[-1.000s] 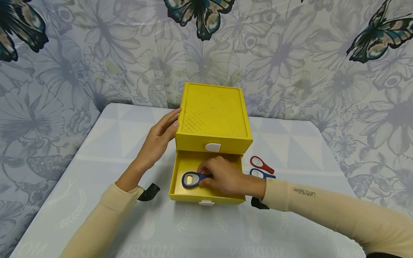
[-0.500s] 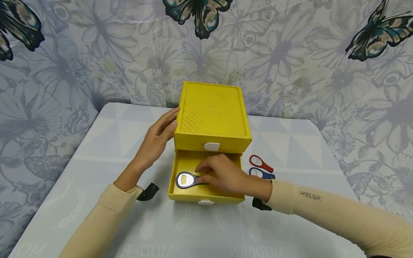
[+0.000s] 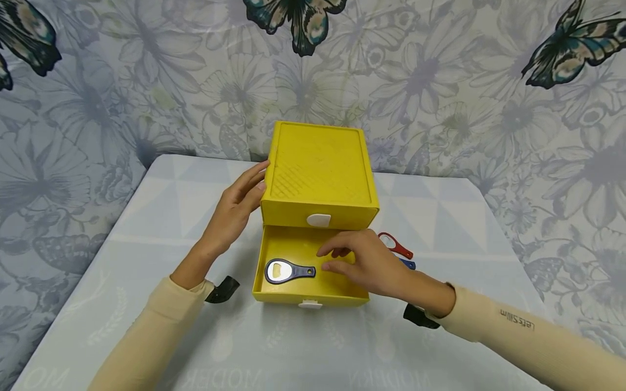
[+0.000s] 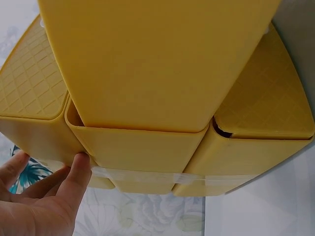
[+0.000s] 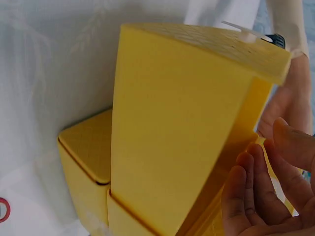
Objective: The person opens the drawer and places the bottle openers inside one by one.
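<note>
A yellow drawer cabinet (image 3: 320,163) stands on the table with one drawer (image 3: 281,297) pulled out toward me. On that drawer's floor lies a dark blue bottle opener (image 3: 289,271), its round metal head to the left and its handle to the right. My right hand (image 3: 374,263) hovers over the drawer's right side, fingers loosely bent, holding nothing, just right of the opener's handle. In the right wrist view its fingers (image 5: 256,187) are apart from the thumb. My left hand (image 3: 235,209) rests its fingertips against the cabinet's left side; the left wrist view shows fingertips (image 4: 81,160) touching the yellow wall.
On the table right of the cabinet lie a red bottle opener (image 3: 397,247) and a blue one (image 3: 408,264), partly hidden by my right hand. White tabs (image 3: 319,220) mark the drawer fronts. Patterned cloth (image 3: 440,108) with butterflies hangs behind the table.
My right hand has laid the blue bottle opener on the drawer floor, let it go and drawn back to the right. My left hand stays at the cabinet's side.
</note>
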### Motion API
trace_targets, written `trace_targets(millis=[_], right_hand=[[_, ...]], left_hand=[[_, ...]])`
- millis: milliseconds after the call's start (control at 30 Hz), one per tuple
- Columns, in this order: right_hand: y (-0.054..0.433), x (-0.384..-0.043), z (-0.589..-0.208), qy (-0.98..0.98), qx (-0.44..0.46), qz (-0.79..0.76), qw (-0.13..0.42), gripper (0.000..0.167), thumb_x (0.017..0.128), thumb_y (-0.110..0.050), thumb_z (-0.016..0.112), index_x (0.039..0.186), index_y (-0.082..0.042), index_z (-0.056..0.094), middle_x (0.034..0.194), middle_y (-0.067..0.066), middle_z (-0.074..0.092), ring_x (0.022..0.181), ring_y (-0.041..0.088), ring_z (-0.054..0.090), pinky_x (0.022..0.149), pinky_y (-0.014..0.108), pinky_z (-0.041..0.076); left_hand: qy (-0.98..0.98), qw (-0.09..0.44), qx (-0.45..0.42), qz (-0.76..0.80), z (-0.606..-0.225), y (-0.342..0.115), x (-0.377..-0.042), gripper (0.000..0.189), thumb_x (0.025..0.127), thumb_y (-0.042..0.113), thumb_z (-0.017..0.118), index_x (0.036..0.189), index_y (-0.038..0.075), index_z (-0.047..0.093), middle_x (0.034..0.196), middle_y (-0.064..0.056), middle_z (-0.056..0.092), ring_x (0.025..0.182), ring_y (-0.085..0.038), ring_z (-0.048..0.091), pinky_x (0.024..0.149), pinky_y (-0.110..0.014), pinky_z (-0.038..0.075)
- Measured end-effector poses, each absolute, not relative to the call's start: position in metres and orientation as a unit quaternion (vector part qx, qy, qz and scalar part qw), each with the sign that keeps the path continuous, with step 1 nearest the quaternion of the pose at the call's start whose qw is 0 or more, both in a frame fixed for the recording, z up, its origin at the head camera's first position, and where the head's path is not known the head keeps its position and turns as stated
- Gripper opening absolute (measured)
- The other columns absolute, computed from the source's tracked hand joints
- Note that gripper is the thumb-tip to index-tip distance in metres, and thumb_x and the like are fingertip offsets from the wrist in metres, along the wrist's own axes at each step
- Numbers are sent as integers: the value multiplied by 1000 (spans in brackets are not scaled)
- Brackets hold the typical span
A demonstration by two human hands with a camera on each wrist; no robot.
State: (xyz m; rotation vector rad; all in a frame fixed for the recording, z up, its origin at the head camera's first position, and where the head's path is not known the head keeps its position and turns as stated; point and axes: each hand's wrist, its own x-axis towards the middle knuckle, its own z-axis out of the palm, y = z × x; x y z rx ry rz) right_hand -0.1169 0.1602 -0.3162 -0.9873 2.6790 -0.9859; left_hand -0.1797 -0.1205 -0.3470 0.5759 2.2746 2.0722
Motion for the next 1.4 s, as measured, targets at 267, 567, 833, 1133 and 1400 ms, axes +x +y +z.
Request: trace_targets(millis=[267, 567, 833, 1133, 1400], right_hand=[[182, -114, -309, 892, -302, -334, 32, 20, 86, -17, 80, 106, -17, 77, 99, -9, 75, 89, 10, 65, 75, 29, 57], [209, -110, -306, 900, -257, -351, 30, 24, 85, -12, 80, 108, -19, 76, 103, -6, 74, 94, 16, 70, 83, 27, 60], [233, -111, -314, 914, -208, -349, 16, 21, 86, -17, 80, 106, -19, 76, 105, -6, 74, 94, 12, 69, 83, 27, 60], [254, -111, -336, 918, -189, -347, 35, 20, 84, -17, 81, 104, -20, 77, 105, -4, 74, 93, 9, 68, 82, 26, 59], [269, -114, -356, 923, -182, -332, 71, 22, 82, -17, 83, 103, -16, 76, 102, -4, 74, 93, 18, 68, 80, 26, 60]], left_hand=[[726, 4, 183, 663, -346, -120, -180, 49, 109, 32, 42, 157, 30, 34, 159, -2, 39, 141, -23, 46, 115, -47, 41], [726, 5, 181, 664, -346, -120, -180, 49, 109, 31, 42, 157, 30, 34, 159, -2, 39, 141, -23, 46, 116, -48, 41], [728, 5, 179, 662, -346, -120, -180, 49, 109, 31, 42, 157, 30, 34, 159, -2, 39, 140, -23, 46, 115, -48, 41], [725, 6, 178, 665, -347, -121, -179, 49, 109, 32, 42, 157, 29, 33, 159, -1, 39, 140, -23, 47, 115, -46, 41], [723, 6, 180, 667, -346, -119, -179, 50, 109, 31, 42, 158, 28, 33, 160, -1, 38, 140, -23, 46, 115, -45, 41]])
